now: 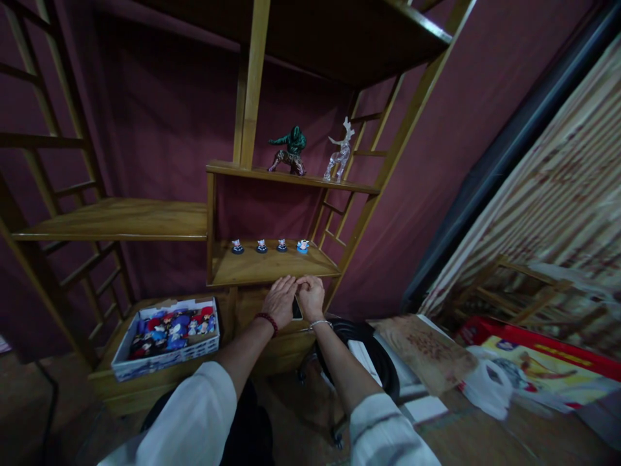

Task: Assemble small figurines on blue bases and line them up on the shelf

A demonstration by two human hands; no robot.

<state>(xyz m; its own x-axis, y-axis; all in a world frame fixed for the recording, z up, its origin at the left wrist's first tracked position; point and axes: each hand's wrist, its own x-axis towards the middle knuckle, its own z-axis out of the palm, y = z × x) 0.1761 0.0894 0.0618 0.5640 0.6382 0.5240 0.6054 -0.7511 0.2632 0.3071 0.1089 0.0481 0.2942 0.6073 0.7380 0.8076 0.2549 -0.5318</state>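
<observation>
My left hand (280, 298) and my right hand (311, 299) meet just below the front edge of the low shelf (272, 275). The left one lies fairly flat, fingers stretched forward. Curled fingers close my right hand, and whatever they may hold is hidden. A dark flat object like a phone (296, 312) shows between the wrists, on or just above the lower ledge; I cannot tell whether a hand touches it. Behind the fingers, several small figurines (262, 246) stand upright in a row on dark bases, with a light-blue figurine (303, 246) at the right end.
A patterned box (167, 356) full of small figures sits on the lower left ledge. Above, a green-and-brown statuette (292, 152) and a clear deer figure (340, 154) share a shelf. Coiled black hose (388, 366), cardboard (427, 349) and a plastic bag (490, 385) lie at right.
</observation>
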